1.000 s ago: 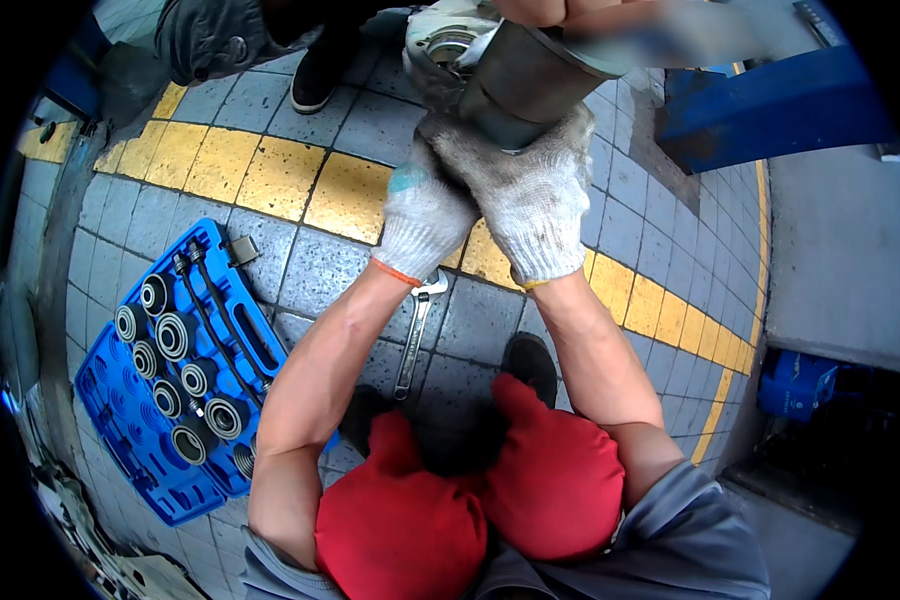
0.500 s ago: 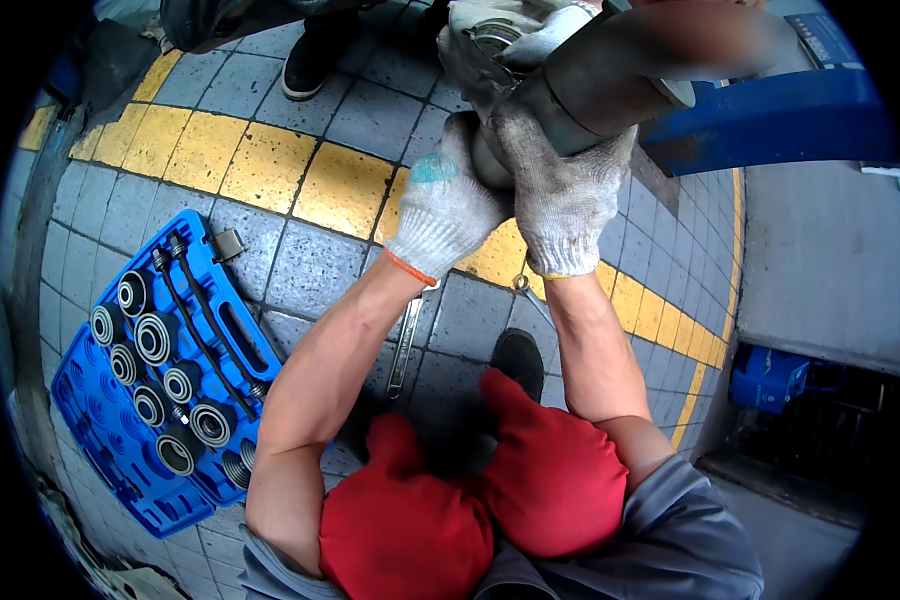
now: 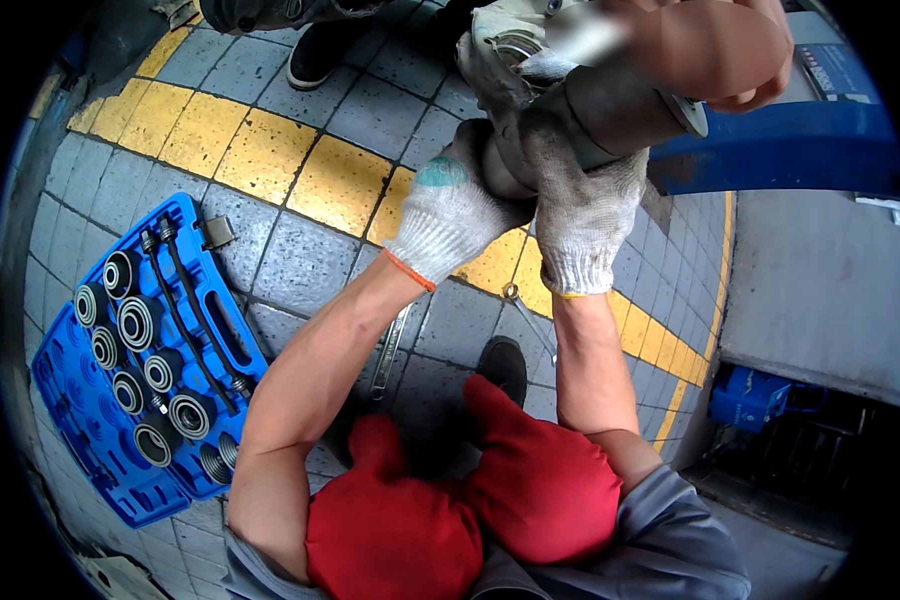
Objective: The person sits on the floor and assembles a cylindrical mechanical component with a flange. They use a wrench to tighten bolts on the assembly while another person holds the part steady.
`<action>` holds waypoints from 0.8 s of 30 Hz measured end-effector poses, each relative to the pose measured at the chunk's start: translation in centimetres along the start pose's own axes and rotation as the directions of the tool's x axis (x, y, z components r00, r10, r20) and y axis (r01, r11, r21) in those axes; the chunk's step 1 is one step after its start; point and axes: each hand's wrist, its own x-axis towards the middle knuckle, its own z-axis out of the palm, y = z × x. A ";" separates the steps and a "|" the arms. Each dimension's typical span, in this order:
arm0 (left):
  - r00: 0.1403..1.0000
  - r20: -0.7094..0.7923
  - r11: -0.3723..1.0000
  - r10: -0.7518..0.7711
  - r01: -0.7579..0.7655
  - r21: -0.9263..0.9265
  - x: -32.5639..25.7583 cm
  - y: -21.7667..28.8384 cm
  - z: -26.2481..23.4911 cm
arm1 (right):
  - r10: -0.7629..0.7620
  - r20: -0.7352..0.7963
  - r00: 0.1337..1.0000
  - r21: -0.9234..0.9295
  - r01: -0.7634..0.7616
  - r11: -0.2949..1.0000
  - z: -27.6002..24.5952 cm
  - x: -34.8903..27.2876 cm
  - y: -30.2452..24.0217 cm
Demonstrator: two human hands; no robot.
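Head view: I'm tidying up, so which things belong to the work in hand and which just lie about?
Apparently in the work:
metal cylinder, held by the left hand and right hand
ringed metal part beside it

Lying on the floor, untouched:
first wrench
second wrench
open blue case of round pieces, possibly related

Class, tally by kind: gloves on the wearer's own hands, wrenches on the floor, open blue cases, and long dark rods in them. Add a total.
Gloves: 2
Wrenches: 2
Case: 1
Rods: 2
Total: 7
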 end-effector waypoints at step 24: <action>0.999 0.027 0.999 -0.045 0.045 -0.003 -0.2 -0.1 -1.5 | 0.107 0.194 0.975 0.135 -0.135 0.982 -1.0 0.2 -0.7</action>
